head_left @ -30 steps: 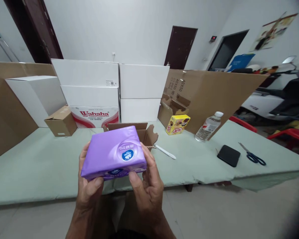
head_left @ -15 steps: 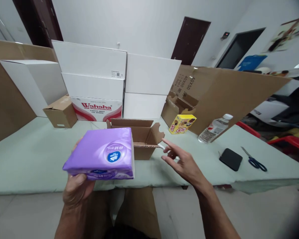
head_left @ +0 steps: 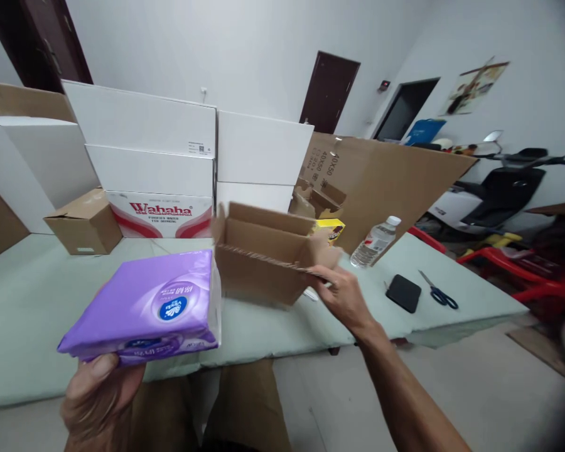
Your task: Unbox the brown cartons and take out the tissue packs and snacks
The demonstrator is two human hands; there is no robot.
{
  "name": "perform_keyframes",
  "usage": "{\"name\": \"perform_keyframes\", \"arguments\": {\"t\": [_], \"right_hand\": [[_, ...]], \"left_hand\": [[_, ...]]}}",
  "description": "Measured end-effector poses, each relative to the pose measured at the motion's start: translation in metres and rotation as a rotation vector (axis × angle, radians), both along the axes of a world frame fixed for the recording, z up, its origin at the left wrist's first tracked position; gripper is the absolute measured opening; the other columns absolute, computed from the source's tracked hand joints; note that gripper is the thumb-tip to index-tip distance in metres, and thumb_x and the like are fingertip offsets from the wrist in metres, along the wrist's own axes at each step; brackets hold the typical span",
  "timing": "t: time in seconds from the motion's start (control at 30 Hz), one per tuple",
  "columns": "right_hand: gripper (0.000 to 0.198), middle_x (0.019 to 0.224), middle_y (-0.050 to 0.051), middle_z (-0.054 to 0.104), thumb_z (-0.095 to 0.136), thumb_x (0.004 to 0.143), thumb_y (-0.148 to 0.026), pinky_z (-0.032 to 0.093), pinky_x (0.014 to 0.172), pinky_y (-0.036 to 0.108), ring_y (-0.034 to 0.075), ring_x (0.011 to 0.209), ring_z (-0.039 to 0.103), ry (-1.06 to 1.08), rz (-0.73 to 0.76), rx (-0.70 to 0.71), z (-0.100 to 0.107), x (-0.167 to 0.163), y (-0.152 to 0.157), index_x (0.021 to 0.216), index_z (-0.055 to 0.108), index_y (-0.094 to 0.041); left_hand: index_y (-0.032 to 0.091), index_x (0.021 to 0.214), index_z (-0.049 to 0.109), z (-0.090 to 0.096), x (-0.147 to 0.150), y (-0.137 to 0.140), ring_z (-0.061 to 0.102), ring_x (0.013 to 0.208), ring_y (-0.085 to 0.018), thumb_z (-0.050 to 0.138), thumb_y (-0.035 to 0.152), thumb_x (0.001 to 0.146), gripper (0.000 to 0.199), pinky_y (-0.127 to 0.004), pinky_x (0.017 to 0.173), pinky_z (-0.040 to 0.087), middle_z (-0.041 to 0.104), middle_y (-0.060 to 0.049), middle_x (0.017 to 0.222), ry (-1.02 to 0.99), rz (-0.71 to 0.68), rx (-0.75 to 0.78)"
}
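Note:
A purple pack of tissues (head_left: 141, 295) lies across my left hand (head_left: 101, 383), thumb on its near side and fingers hidden beneath it. My right hand (head_left: 341, 298) pinches the right end of an open cardboard box (head_left: 258, 276), which looks lifted and tilted a little above the table. The box's inside faces up and its right flap is smeared by motion. Behind that flap, a yellow snack box (head_left: 329, 231) is partly hidden. Something small and white (head_left: 311, 293) lies under my right hand; its kind is not clear.
On the green-covered table (head_left: 19, 326) stand a water bottle (head_left: 375, 243), a black flat case (head_left: 403, 292) and scissors (head_left: 439, 292) to the right. White Wahaha cartons (head_left: 160, 213) and a brown box (head_left: 83, 223) line the back. A cardboard panel (head_left: 390, 182) rises at the right.
My right hand has closed on the cardboard box and raised it off the table. The tissue pack in my left hand has shifted left and down in view, as the camera turned right.

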State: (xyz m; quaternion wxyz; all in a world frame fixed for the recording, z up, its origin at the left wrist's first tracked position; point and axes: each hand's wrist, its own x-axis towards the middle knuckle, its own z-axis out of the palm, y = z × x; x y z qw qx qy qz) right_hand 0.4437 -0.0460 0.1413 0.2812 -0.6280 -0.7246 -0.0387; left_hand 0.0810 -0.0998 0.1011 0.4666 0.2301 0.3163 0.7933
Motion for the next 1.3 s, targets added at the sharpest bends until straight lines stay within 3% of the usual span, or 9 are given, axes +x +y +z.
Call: {"name": "perform_keyframes", "arguments": {"t": [0.17, 0.27, 0.37, 0.47, 0.57, 0.8, 0.97, 1.13, 1.3], "right_hand": [[0.047, 0.07, 0.011, 0.07, 0.052, 0.094, -0.058, 0.045, 0.065, 0.036, 0.025, 0.064, 0.061, -0.01, -0.49, 0.241, 0.0, 0.094, -0.055, 0.085, 0.081, -0.022], [0.051, 0.064, 0.014, 0.066, 0.051, 0.097, -0.057, 0.04, 0.061, 0.037, 0.024, 0.06, 0.059, -0.144, -0.733, 0.15, -0.005, 0.134, -0.061, 0.074, 0.078, -0.02], [0.043, 0.076, 0.017, 0.074, 0.05, 0.098, -0.045, 0.038, 0.06, 0.036, 0.026, 0.066, 0.063, -0.241, -0.853, -0.009, -0.011, 0.144, -0.046, 0.092, 0.083, -0.017], [0.039, 0.091, 0.018, 0.079, 0.05, 0.099, -0.036, 0.039, 0.061, 0.035, 0.027, 0.075, 0.069, -0.288, -0.872, -0.176, -0.015, 0.136, -0.022, 0.103, 0.083, -0.017], [0.038, 0.098, 0.016, 0.081, 0.049, 0.1, -0.036, 0.041, 0.063, 0.035, 0.027, 0.081, 0.072, -0.292, -0.843, -0.253, -0.019, 0.127, -0.004, 0.104, 0.083, -0.02], [0.04, 0.107, 0.015, 0.081, 0.044, 0.103, -0.034, 0.04, 0.066, 0.033, 0.028, 0.091, 0.074, -0.265, -0.792, -0.299, -0.02, 0.118, 0.012, 0.117, 0.079, -0.021], [0.04, 0.107, 0.014, 0.081, 0.043, 0.105, -0.035, 0.039, 0.068, 0.032, 0.026, 0.095, 0.073, -0.26, -0.758, -0.293, -0.019, 0.121, 0.028, 0.12, 0.078, -0.021], [0.039, 0.107, 0.013, 0.081, 0.043, 0.105, -0.034, 0.038, 0.068, 0.03, 0.024, 0.093, 0.073, -0.257, -0.722, -0.281, -0.017, 0.124, 0.056, 0.116, 0.078, -0.021], [0.05, 0.111, 0.019, 0.079, 0.035, 0.109, -0.038, 0.04, 0.073, 0.032, 0.027, 0.1, 0.073, -0.228, -0.734, -0.28, -0.016, 0.12, 0.091, 0.113, 0.079, -0.015]], "left_hand": [[0.037, 0.133, 0.069, -0.011, 0.009, 0.013, 0.061, 0.134, -0.039, 0.091, 0.04, 0.058, 0.078, -0.056, 0.11, 0.054, 0.076, -0.002, 0.13, -0.006, -0.093, -0.07], [0.032, 0.133, 0.069, -0.011, 0.021, 0.019, 0.063, 0.13, -0.04, 0.093, 0.039, 0.053, 0.085, -0.054, 0.108, 0.056, 0.074, -0.006, 0.131, -0.006, -0.199, -0.064], [0.027, 0.135, 0.068, -0.008, 0.033, 0.019, 0.063, 0.129, -0.041, 0.094, 0.038, 0.054, 0.087, -0.052, 0.106, 0.057, 0.072, -0.009, 0.133, 0.019, -0.28, -0.073], [0.026, 0.14, 0.064, -0.005, 0.041, 0.016, 0.063, 0.129, -0.04, 0.095, 0.039, 0.055, 0.091, -0.048, 0.104, 0.058, 0.07, -0.01, 0.137, 0.055, -0.312, -0.082], [0.027, 0.143, 0.062, -0.007, 0.044, 0.016, 0.065, 0.125, -0.039, 0.096, 0.039, 0.052, 0.098, -0.046, 0.101, 0.06, 0.068, -0.01, 0.14, 0.078, -0.321, -0.099], [0.026, 0.141, 0.062, -0.015, 0.056, 0.025, 0.068, 0.118, -0.037, 0.095, 0.038, 0.053, 0.095, -0.046, 0.099, 0.06, 0.07, -0.009, 0.135, 0.1, -0.357, -0.129], [0.026, 0.14, 0.063, -0.019, 0.068, 0.029, 0.066, 0.122, -0.039, 0.097, 0.041, 0.049, 0.099, -0.043, 0.096, 0.061, 0.067, -0.011, 0.142, 0.111, -0.376, -0.162], [0.027, 0.14, 0.063, -0.024, 0.074, 0.033, 0.066, 0.122, -0.04, 0.097, 0.044, 0.048, 0.099, -0.043, 0.093, 0.062, 0.065, -0.011, 0.144, 0.134, -0.37, -0.193], [0.029, 0.14, 0.063, -0.028, 0.076, 0.038, 0.063, 0.128, -0.038, 0.097, 0.043, 0.048, 0.099, -0.033, 0.087, 0.063, 0.063, -0.008, 0.149, 0.159, -0.386, -0.214]]}}
